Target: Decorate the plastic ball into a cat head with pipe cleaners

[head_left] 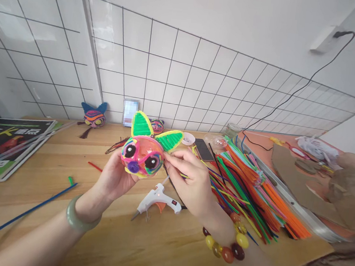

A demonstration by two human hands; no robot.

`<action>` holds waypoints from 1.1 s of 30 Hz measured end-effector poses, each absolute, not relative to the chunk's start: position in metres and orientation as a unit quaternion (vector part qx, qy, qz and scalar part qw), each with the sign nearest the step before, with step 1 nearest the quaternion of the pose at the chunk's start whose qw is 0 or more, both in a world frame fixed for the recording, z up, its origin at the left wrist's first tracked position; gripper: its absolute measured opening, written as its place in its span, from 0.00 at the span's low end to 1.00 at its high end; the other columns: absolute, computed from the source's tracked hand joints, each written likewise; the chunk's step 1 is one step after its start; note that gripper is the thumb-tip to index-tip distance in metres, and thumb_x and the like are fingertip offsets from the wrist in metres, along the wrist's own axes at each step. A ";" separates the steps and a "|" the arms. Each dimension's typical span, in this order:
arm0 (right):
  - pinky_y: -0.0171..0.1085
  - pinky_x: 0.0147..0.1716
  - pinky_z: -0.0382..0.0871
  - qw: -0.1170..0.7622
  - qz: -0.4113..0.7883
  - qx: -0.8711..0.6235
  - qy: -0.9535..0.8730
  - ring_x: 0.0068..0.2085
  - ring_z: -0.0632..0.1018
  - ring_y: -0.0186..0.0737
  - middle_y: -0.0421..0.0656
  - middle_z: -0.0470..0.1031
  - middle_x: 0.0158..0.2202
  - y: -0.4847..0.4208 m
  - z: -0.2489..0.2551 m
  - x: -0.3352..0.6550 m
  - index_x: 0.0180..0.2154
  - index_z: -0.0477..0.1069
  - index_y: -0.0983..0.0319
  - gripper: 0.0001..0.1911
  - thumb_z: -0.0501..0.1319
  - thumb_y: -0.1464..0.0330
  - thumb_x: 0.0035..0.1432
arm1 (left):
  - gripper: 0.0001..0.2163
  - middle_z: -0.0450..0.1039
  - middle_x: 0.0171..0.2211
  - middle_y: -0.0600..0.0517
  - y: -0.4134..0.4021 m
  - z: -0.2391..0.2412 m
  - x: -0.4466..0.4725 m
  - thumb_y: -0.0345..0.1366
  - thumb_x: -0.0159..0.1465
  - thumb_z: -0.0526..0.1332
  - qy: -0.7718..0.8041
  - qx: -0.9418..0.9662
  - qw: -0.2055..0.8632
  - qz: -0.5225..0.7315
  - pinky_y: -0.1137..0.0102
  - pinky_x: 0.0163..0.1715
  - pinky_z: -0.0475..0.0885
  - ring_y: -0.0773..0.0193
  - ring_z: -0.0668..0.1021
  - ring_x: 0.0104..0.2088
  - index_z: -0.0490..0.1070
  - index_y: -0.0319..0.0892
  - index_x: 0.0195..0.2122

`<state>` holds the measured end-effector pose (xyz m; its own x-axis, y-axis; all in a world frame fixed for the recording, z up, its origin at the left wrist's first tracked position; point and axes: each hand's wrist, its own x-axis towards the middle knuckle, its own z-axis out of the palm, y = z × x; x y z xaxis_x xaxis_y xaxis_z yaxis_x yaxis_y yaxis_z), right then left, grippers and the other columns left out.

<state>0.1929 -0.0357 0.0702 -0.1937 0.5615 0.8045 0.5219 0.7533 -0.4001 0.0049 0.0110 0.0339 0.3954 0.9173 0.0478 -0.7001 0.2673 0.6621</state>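
Observation:
A colourful animal head made of pipe cleaners [142, 154] is held up over the table, with green ears edged in yellow, black eyes and a purple nose. My left hand [116, 175] wraps round its left side and underside. At its right edge, the thumb and fingers of my right hand [189, 180] pinch together; any small piece between the fingertips is hidden. Just below lies a white hot glue gun [159, 199] with an orange trigger and a small red light. To the right spreads a big bundle of pipe cleaners [254, 190] in many colours.
A phone [203, 149], a white bowl [188, 139] and a glass jar [233, 129] stand behind. Farther left are a finished head [93, 115], an upright phone [130, 112] and magazines [10, 147]. A blue pipe cleaner [25, 213] curves front left; cardboard [303, 187] lies right.

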 end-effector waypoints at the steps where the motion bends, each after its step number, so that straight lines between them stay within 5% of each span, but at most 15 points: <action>1: 0.35 0.36 0.76 0.529 0.018 -0.349 -0.773 0.37 0.78 0.35 0.44 0.76 0.37 -0.036 0.070 0.193 0.47 0.79 0.60 0.17 0.57 0.80 0.64 | 0.15 0.83 0.40 0.46 0.011 0.034 0.005 0.42 0.66 0.59 0.170 0.310 0.779 0.517 0.67 0.31 0.82 0.55 0.84 0.38 0.76 0.41 0.48; 20: 0.33 0.32 0.75 0.525 0.040 -0.354 -0.773 0.34 0.77 0.34 0.43 0.76 0.35 -0.030 0.059 0.184 0.47 0.79 0.58 0.14 0.59 0.76 0.65 | 0.15 0.83 0.44 0.49 0.014 0.032 0.006 0.46 0.70 0.55 0.152 0.232 0.817 0.505 0.71 0.34 0.82 0.58 0.85 0.39 0.78 0.46 0.46; 27: 0.35 0.36 0.77 0.528 0.046 -0.355 -0.770 0.37 0.78 0.37 0.44 0.77 0.37 -0.028 0.050 0.176 0.53 0.76 0.58 0.18 0.58 0.75 0.65 | 0.18 0.82 0.48 0.50 0.016 0.030 0.007 0.45 0.73 0.49 0.147 0.216 0.814 0.519 0.70 0.39 0.81 0.60 0.84 0.45 0.71 0.50 0.58; 33: 0.35 0.36 0.77 0.526 0.024 -0.358 -0.771 0.36 0.79 0.36 0.45 0.77 0.36 -0.023 0.044 0.177 0.49 0.79 0.61 0.14 0.59 0.74 0.66 | 0.22 0.83 0.44 0.48 0.012 0.040 0.011 0.45 0.75 0.44 0.173 0.160 0.815 0.529 0.73 0.36 0.81 0.59 0.84 0.45 0.66 0.48 0.64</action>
<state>0.1770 -0.0235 0.0439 -0.1908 0.5770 0.7942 0.5271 0.7427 -0.4130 0.0113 0.0121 0.0398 0.3802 0.9180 -0.1126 -0.8069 0.3888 0.4448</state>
